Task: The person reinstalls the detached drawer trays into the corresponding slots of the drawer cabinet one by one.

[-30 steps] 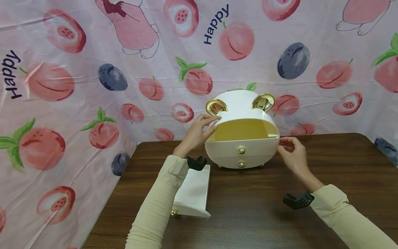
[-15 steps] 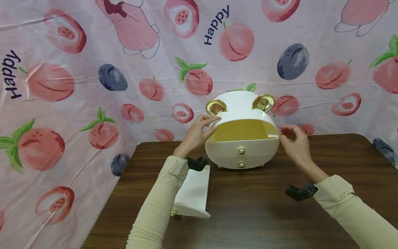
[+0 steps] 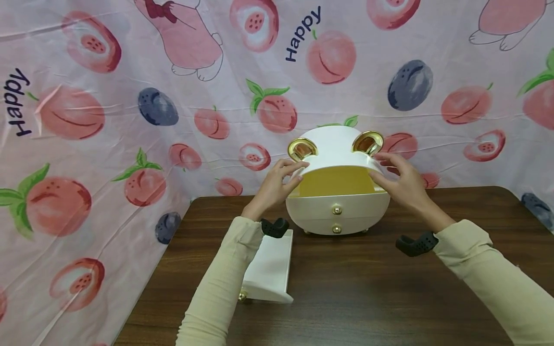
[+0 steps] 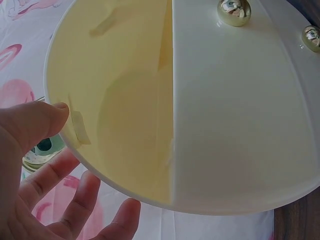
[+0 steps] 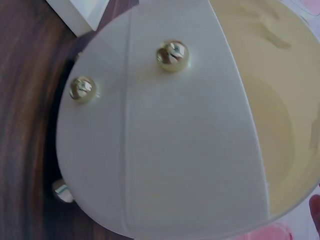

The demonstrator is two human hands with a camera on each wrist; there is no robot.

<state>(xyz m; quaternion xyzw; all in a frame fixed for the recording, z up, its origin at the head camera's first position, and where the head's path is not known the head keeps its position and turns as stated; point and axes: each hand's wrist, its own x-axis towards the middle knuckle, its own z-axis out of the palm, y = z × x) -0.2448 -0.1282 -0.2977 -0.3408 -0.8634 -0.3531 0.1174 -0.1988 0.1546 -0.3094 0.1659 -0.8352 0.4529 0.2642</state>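
A white rounded drawer box (image 3: 307,211) with gold round ears stands at the back of the table, its upper compartment open and yellow inside. My left hand (image 3: 277,185) holds the box's upper left rim, the thumb over the edge and the fingers spread outside, as the left wrist view shows. My right hand (image 3: 402,182) is at the upper right rim, fingers loosely bent beside the right ear (image 3: 368,143); a fingertip shows at the right wrist view's edge. A removed white drawer (image 3: 270,262) with a gold knob lies below my left forearm, partly hidden by it.
Gold knobs (image 3: 336,210) mark two drawer fronts on the box. The dark wood table (image 3: 368,288) reaches back to a pink fruit-print cloth (image 3: 207,158), which hangs close behind the box and along the left side. Black cameras are strapped to both wrists.
My right hand has left the box's lower right side, moved outward and up, and come in at the upper right rim. My left hand, the box and the removed drawer have stayed put.
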